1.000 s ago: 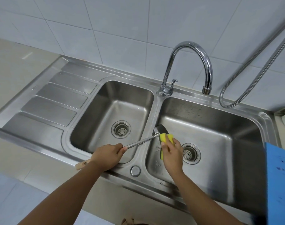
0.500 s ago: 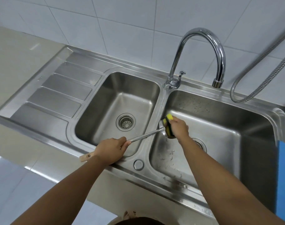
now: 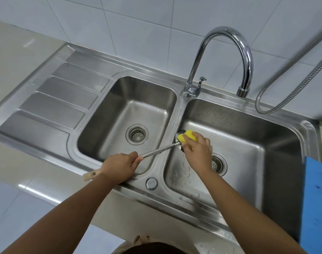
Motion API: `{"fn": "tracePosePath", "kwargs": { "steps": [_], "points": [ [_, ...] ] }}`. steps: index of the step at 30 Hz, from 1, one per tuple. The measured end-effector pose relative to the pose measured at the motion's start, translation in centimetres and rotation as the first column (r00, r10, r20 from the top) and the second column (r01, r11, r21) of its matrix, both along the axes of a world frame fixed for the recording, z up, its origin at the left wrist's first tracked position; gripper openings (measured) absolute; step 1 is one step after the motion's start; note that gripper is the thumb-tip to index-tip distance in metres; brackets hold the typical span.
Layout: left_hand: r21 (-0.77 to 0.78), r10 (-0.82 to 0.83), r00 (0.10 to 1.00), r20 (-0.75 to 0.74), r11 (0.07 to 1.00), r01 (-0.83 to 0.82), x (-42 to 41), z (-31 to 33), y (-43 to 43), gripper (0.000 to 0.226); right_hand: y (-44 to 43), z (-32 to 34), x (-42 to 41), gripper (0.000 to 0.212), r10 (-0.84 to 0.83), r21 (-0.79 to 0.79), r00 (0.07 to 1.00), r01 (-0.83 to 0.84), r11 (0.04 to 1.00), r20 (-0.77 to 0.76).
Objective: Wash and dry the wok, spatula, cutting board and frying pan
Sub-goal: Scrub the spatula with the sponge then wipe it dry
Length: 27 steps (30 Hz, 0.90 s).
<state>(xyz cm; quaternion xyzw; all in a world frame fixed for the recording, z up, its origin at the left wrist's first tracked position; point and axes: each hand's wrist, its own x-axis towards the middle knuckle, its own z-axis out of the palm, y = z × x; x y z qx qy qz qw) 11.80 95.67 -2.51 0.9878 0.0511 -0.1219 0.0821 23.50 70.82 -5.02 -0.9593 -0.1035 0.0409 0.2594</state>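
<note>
A metal spatula (image 3: 159, 150) with a wooden handle end lies across the divider of the double sink (image 3: 176, 114). My left hand (image 3: 120, 165) grips its handle over the left basin's front rim. The spatula's blade sits at the left wall of the right basin, mostly hidden. My right hand (image 3: 197, 150) holds a yellow sponge (image 3: 186, 136) pressed against the blade. Wok and frying pan are not in view.
A curved chrome tap (image 3: 228, 57) stands behind the divider, spout over the right basin, no water running. A metal hose (image 3: 288, 83) hangs at the right. A blue board (image 3: 316, 204) leans at the right edge. A ribbed drainboard (image 3: 52, 105) lies left.
My right hand with the sponge has kept moving over the spatula blade, back and forth along it. The left hand keeps its grip on the handle. The camera has shifted slightly.
</note>
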Motion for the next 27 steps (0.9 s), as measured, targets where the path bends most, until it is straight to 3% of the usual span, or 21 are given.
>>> {"fn": "tracePosePath", "kwargs": {
  "steps": [2, 5, 8, 13, 16, 18, 22, 25, 27],
  "points": [
    [0.008, -0.001, 1.000, 0.004, 1.000, 0.001, -0.1, 0.0, 0.0, 0.043, 0.3, 0.4, 0.3, 0.030, 0.078, -0.064, 0.991, -0.072, 0.995, 0.105],
    [0.019, 0.005, 1.000, 0.003, 1.000, -0.005, -0.3, 0.0, -0.2, 0.042, -0.5, 0.7, -0.2, 0.030, 0.355, -0.241, 0.888, -0.291, 0.926, 0.292],
    [-0.006, 0.017, 1.000, 0.009, 1.000, -0.017, -0.3, 0.0, -0.2, 0.043, -1.7, 0.4, 0.7, 0.028, 0.283, -0.253, 0.909, -0.209, 0.945, 0.307],
    [-0.017, 0.019, 1.000, -0.023, 1.000, -0.019, -0.2, 0.0, 0.0, 0.043, -0.2, 0.3, -0.7, 0.032, 0.267, -0.095, 0.951, -0.254, 0.962, 0.159],
    [-0.013, 0.022, 1.000, -0.014, 1.000, -0.022, -0.2, -0.2, 0.1, 0.043, -0.4, -1.2, 1.9, 0.038, 0.013, 0.094, 0.981, 0.005, 0.996, -0.196],
    [-0.007, 0.019, 1.000, -0.016, 1.000, -0.019, -0.2, -0.2, 0.1, 0.042, 0.0, -1.6, 2.5, 0.045, -0.126, 0.126, 0.941, 0.172, 0.977, -0.313],
    [0.002, 0.002, 1.000, -0.020, 1.000, -0.002, -0.3, -0.2, 0.2, 0.043, 1.2, -1.3, 1.3, 0.037, 0.031, 0.187, 0.976, 0.009, 0.982, -0.213],
    [0.001, 0.010, 1.000, -0.017, 1.000, -0.010, -0.3, -0.1, 0.1, 0.043, 0.8, -1.6, 3.3, 0.042, -0.183, 0.158, 0.913, 0.254, 0.954, -0.364],
    [0.006, 0.005, 1.000, -0.012, 1.000, -0.005, -0.2, -0.1, 0.0, 0.043, 0.9, -1.8, 3.2, 0.041, -0.212, 0.103, 0.898, 0.271, 0.957, -0.386]
  ]
}}
